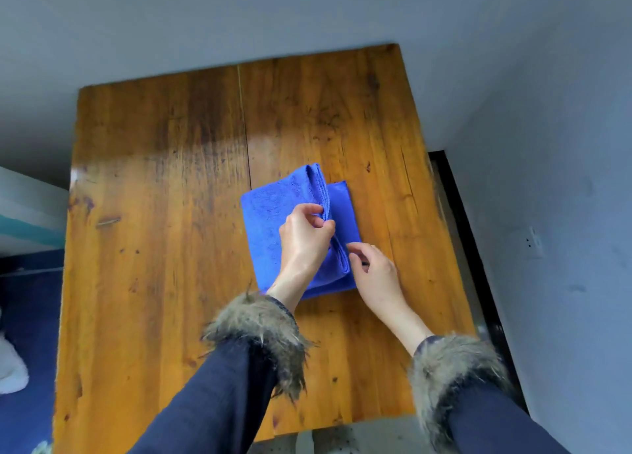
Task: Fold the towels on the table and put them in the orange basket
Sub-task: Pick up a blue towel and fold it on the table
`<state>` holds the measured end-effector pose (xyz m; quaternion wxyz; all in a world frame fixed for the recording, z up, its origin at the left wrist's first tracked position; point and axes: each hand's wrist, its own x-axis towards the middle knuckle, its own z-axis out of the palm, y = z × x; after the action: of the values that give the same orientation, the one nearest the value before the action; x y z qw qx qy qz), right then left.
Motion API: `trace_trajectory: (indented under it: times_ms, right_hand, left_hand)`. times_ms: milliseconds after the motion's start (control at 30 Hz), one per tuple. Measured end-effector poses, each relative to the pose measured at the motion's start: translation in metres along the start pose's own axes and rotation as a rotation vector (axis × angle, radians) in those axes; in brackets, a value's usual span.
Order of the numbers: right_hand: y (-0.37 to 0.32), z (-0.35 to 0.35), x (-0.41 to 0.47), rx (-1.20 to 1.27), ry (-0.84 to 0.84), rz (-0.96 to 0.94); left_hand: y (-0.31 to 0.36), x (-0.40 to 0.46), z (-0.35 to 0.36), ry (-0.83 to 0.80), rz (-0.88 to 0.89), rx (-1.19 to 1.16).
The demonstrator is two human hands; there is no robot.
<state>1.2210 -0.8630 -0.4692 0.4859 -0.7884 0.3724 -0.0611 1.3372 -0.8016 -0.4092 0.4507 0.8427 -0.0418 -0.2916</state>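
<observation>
Fur-cuffed sleeves [260, 330] reach over the worn wooden tabletop [154, 214]; left hand [304, 238] pinches the blue towel's [270, 221] raised fold, right hand [376, 272] loosely curled beside it, grey walls [547, 145] around.

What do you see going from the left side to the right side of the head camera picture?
White bundle on the floor → bare table wood → blue towel → left hand → right hand → wall socket.
</observation>
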Motion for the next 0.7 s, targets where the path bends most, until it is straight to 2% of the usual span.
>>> trace_trajectory:
  times_ms: [200,400,500,567,633,700]
  right_hand:
    - [0.007,-0.011,0.009,0.379,-0.037,0.273]
    - [0.008,-0.017,0.018,0.402,-0.096,0.344]
    - [0.005,-0.015,0.025,0.285,-0.082,0.299]
    - [0.001,-0.012,0.030,0.113,-0.077,0.252]
    - [-0.004,-0.008,0.035,-0.098,-0.091,0.210]
    - [-0.010,-0.004,0.041,-0.271,-0.102,0.195]
  left_hand:
    - [-0.010,-0.002,0.026,0.007,0.041,0.114]
    - [-0.015,-0.008,0.030,-0.076,0.087,0.033]
    - [-0.028,-0.011,0.011,0.067,0.318,0.157]
    - [-0.043,-0.008,-0.008,0.210,0.491,0.358]
    - [-0.059,-0.001,-0.026,0.316,0.511,0.528]
    - [-0.072,0.009,-0.038,0.308,0.436,0.588]
